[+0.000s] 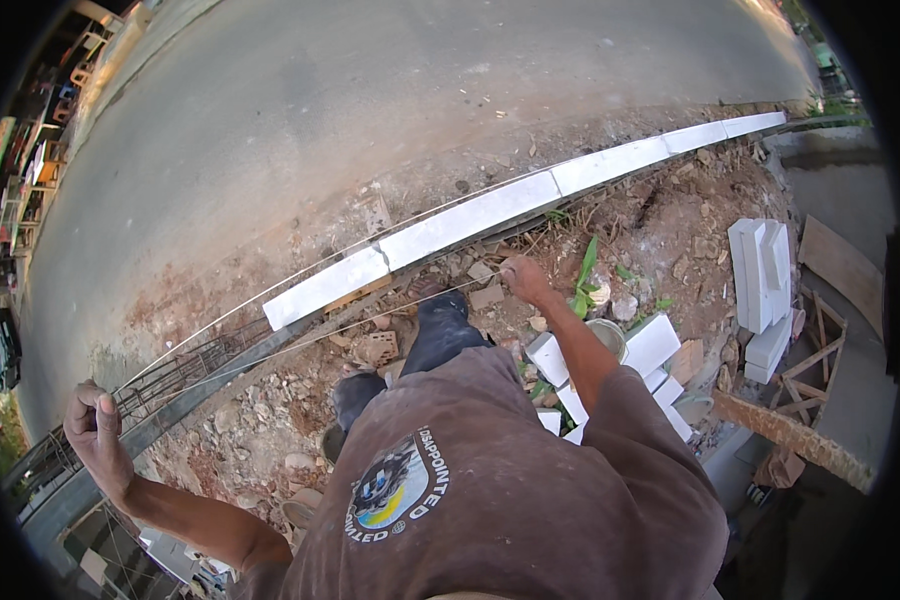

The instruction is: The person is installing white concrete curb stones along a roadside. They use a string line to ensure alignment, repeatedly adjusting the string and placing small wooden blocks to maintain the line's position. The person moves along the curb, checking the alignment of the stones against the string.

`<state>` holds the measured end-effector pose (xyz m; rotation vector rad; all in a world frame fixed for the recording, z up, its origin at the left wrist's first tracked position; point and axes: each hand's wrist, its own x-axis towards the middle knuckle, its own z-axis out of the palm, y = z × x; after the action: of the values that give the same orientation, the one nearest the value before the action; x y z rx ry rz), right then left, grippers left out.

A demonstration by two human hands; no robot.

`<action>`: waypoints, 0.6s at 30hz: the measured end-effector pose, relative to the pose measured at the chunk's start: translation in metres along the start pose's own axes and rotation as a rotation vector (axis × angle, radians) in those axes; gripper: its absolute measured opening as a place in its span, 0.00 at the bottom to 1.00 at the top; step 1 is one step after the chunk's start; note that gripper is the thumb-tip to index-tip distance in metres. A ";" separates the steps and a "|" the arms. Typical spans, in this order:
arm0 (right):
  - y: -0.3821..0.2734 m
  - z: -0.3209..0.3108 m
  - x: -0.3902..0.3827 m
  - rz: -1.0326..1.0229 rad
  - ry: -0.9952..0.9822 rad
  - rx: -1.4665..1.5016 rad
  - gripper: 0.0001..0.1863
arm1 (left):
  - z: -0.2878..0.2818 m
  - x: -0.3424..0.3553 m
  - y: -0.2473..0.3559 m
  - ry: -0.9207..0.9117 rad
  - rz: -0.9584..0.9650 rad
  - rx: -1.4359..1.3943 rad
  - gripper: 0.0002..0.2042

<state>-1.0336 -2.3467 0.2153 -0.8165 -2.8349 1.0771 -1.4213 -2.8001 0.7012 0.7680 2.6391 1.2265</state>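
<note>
My right hand (520,275) is closed in a pinch on a thin string (370,322), which stretches leftward toward my left hand. My left hand (98,432) is raised at the left with curled fingers, seemingly pinched on the same string. A row of white blocks (465,218) runs diagonally along the road edge ahead of me, with a second thin line along its far side. Rebar (205,350) lies along a concrete edge left of the row. My legs in dark trousers (445,325) stand on rubble below the row.
Loose white blocks (650,342) and a bucket (606,337) lie right of me, beside green plants (582,292). A stack of white blocks (760,270), a wooden frame (805,365) and a beam (790,440) are farther right. A grey road (370,90) curves beyond, with stalls (45,160) at far left.
</note>
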 end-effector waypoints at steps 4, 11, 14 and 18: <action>-0.075 0.067 0.029 -0.148 -0.198 0.074 0.14 | -0.059 -0.029 0.014 0.153 0.074 0.107 0.19; -0.295 -0.010 0.095 -0.601 0.131 0.489 0.07 | -0.117 -0.067 0.040 0.587 0.104 0.309 0.13; -0.324 -0.019 0.089 -0.706 0.079 0.617 0.08 | -0.131 -0.071 0.035 0.545 0.019 0.342 0.12; -0.267 0.046 0.088 -0.523 -0.144 0.398 0.13 | -0.135 -0.071 0.037 0.512 0.023 0.532 0.13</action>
<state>-1.2431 -2.5019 0.3293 0.0317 -2.5541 1.5545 -1.3894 -2.9075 0.8112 0.6013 3.4605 0.7989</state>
